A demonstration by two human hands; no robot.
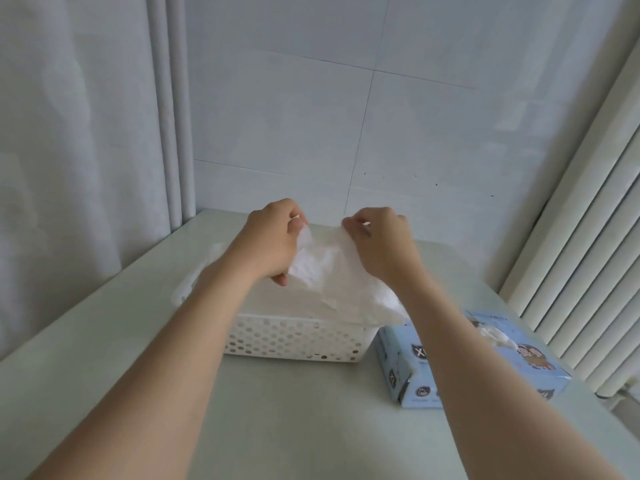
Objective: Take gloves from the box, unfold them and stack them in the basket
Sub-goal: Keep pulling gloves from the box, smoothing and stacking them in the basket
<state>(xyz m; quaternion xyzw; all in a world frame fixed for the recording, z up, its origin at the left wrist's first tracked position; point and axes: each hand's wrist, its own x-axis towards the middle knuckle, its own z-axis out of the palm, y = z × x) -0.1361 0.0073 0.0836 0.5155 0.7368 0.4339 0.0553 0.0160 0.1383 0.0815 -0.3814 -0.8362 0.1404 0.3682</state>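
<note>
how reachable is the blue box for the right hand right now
Probably yes, easily: the blue box lies right of the basket with nothing blocking it, though the right hand is busy pinching the glove.

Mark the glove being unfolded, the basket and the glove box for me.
glove (325,268): head view, on its crumpled white middle, above the basket.
basket (294,337): head view, on its perforated near wall.
box (405,368): head view, on its blue printed side facing the basket.

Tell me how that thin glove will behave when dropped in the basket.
Probably floppy: the glove sags and crumples between the left hand and right hand. Likely light, looking thin and translucent, so it may settle crumpled in the basket.
</note>
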